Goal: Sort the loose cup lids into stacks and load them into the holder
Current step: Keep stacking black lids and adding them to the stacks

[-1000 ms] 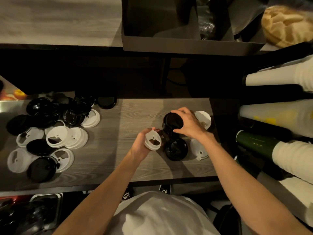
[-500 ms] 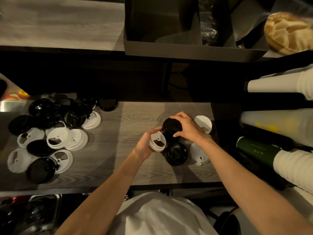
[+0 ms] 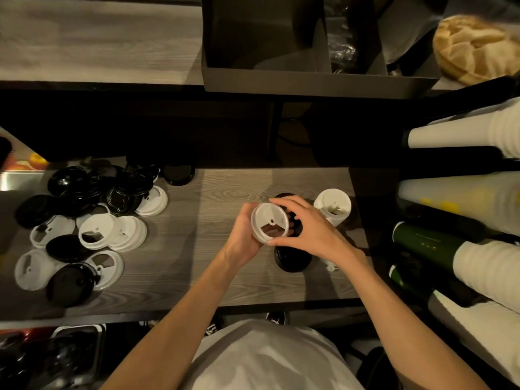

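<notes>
Both hands meet over the middle of the wooden counter (image 3: 225, 277). My left hand (image 3: 243, 237) holds a white cup lid (image 3: 269, 223) from below and the left. My right hand (image 3: 312, 230) pinches the same lid's right rim with thumb and fingers. Under the hands stands a black lid stack (image 3: 292, 258), partly hidden. A white lid stack (image 3: 333, 206) stands just right of it. A heap of loose black and white lids (image 3: 92, 220) lies at the counter's left. The dark holder box (image 3: 315, 43) sits on the upper shelf.
Sleeves of paper cups (image 3: 464, 133) and green cups (image 3: 427, 243) lie on their sides at the right. A bag of bread (image 3: 478, 49) sits at the top right. A metal tray edge (image 3: 19, 178) shows at far left. Bins sit below the counter's front edge.
My left hand carried the white lid right and up over the black stacks. My right hand left the black stack's top and took the white lid's rim. The camera view shifted slightly.
</notes>
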Action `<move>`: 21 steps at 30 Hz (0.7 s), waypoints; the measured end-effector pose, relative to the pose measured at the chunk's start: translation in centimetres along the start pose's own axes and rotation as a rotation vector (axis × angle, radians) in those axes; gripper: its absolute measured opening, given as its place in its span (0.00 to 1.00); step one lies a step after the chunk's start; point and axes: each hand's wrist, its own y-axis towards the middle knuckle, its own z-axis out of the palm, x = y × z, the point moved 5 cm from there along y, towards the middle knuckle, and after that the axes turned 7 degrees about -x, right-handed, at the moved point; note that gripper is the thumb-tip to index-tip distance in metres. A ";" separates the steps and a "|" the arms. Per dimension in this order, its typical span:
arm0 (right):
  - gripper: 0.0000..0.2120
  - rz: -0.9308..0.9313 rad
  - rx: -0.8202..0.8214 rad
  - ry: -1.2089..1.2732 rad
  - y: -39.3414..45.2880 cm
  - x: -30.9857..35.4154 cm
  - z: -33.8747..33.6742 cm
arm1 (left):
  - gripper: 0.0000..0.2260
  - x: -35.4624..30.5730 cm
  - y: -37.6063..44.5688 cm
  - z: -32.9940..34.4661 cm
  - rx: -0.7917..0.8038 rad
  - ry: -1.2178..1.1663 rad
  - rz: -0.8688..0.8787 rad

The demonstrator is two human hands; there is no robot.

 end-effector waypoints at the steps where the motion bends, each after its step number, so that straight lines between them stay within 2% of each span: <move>1: 0.41 0.003 -0.013 -0.007 -0.3 0.0 -0.4 | 0.20 0.0 -0.1 0.7 0.026 0.018 0.002; 4: 0.39 0.034 -0.066 -0.035 -1.5 -0.6 -2.3 | 0.22 0.2 0.1 2.8 0.079 0.103 0.001; 7: 0.37 0.159 -0.217 -0.080 -2.1 -3.1 -5.5 | 0.24 0.6 0.6 5.5 0.089 0.199 0.038; 10: 0.38 0.278 -0.348 -0.196 -1.7 -7.3 -8.2 | 0.20 1.1 2.2 7.3 0.039 0.274 0.090; 16: 0.38 0.394 -0.249 -0.283 -0.1 -12.3 -8.9 | 0.13 3.2 4.8 10.2 0.005 0.416 0.044; 21: 0.39 0.431 -0.167 -0.305 0.8 -13.6 -7.9 | 0.17 4.1 6.4 10.5 -0.034 0.464 0.053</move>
